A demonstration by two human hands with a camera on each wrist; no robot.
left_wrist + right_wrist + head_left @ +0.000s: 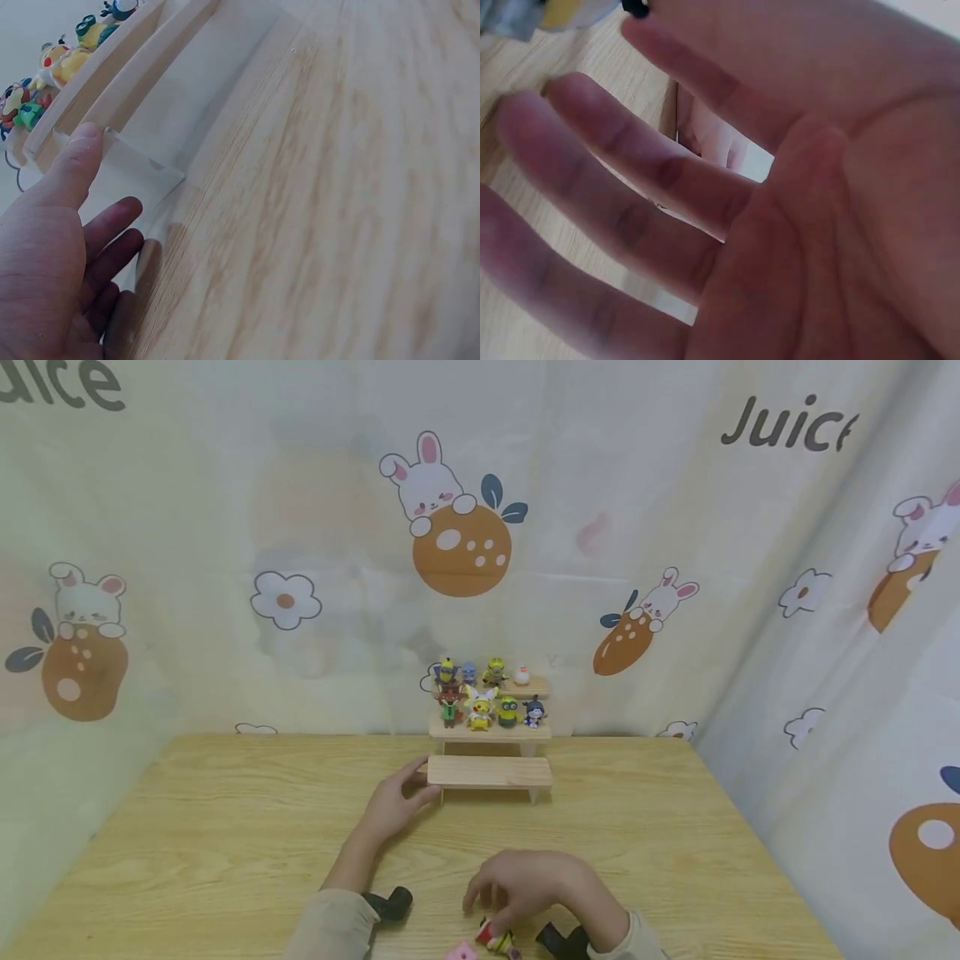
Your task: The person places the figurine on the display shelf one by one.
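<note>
My left hand (397, 802) is at the left end of a wooden display riser's lowest step (487, 772). In the left wrist view the thumb rests by that step's edge and the other fingers curve loosely beside a clear leg (142, 165). My right hand (525, 885) hovers palm down near the table's front with its fingers spread. Under its thumb lies a small red, white and yellow figurine (498, 939), partly covered. Beside it a pink piece (461, 952) is cut off by the frame. A blurred part of a figurine (562, 15) shows beyond the right thumb tip.
Several small toy figurines line the riser's middle step (491, 732), among them a yellow one with white ears (480, 708). More, including a white round one (522, 675), stand on the top step. A patterned curtain (337, 527) hangs behind the wooden table (225, 827).
</note>
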